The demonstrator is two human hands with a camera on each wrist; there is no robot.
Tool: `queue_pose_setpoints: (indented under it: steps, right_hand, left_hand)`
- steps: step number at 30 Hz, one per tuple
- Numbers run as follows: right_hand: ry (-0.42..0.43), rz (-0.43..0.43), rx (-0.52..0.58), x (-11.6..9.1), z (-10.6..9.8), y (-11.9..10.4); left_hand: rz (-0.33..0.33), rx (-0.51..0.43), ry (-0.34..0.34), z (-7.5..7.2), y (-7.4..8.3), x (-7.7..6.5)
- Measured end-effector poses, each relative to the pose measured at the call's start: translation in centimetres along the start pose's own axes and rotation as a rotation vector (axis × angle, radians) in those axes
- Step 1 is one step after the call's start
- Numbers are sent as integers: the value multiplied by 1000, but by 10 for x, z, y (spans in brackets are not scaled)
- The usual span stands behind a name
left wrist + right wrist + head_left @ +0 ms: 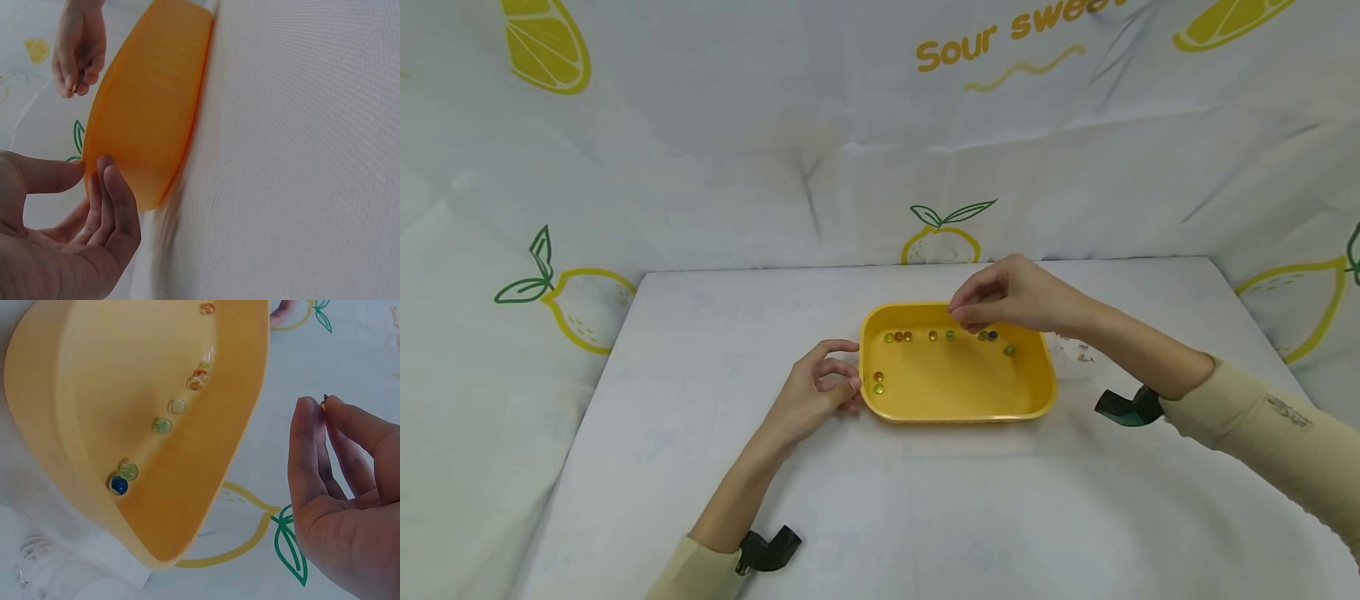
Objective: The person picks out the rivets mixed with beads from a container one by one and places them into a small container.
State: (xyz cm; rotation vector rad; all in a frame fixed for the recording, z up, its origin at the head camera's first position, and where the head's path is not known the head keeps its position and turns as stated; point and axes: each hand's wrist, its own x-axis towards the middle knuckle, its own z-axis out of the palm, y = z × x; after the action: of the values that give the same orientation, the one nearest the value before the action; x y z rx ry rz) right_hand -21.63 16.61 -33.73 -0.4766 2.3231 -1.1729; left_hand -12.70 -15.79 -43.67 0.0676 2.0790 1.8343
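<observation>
Above the far rim of a yellow tray [955, 392], my right hand [1011, 296] pinches a small marble [324, 404] between thumb and fingertip. Only a dark and orange sliver of it shows. Several glass marbles lie on the tray's floor, mostly in a row along the far wall, among them a blue marble [117, 484] and a green marble [162, 425]. Two more, an orange marble [878, 377] and a yellow-green marble [879, 388], sit near the left wall. My left hand [812, 387], fingers loosely bent, touches the tray's left rim and outer wall.
Beside the tray's right end, partly behind my right forearm, is a clear plastic container or bag [1075, 354] whose form is hard to make out. A white-covered table [910, 508] bears everything. Lemon-printed white cloth [737, 167] hangs behind it and at both sides.
</observation>
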Motion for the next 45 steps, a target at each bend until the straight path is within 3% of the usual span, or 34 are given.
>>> queue_pose_setpoints:
  steps: [16,25,36,45]
  right_hand:
    - [52,14,29,-25,-19,6]
    - [159,88,19,-48,-31,16]
    - [266,91,27,-75,-46,44]
    - [303,140,-5,-90,-55,72]
  left_hand:
    - [4,14,-5,1,2,0]
    - [3,6,-10,2,3,0]
    - [1,12,-6,4,0,1]
    - [-14,20,12,2,-2,-1]
